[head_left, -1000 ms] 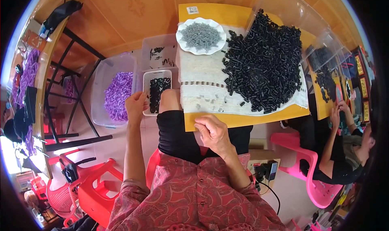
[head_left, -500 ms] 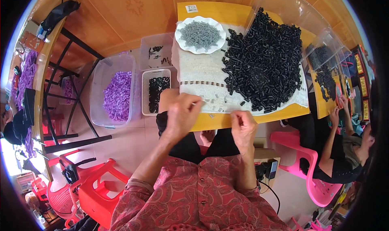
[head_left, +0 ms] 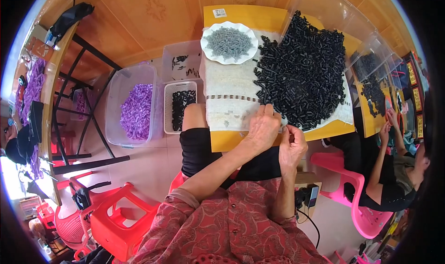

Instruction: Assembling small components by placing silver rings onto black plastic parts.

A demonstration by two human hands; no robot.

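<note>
My left hand (head_left: 264,127) reaches to the near edge of a heap of small black tube-like pieces (head_left: 303,74), its fingers bent together; what lies between them is hidden. Just to its right, my right hand (head_left: 293,149) is closed in a pinch over the board's front edge, and anything in it is too small to make out. The heap lies on a white cloth (head_left: 227,81) spread over a yellow board (head_left: 227,144). Several small clear grey pieces (head_left: 228,112) are scattered on the cloth left of my left hand. A scalloped white plate (head_left: 204,46) at the back holds many more.
Left of the board stand a clear tub (head_left: 111,125) of purple pieces, a white basket (head_left: 168,125) of black pieces and a clear box (head_left: 168,62). A red stool (head_left: 104,222) is at lower left. Another person (head_left: 398,171) works on the right beside a pink chair (head_left: 357,204).
My left hand has moved right, from the cloth's near left part to the edge of the black heap, close to my right hand. My right hand has shifted slightly right and nearer.
</note>
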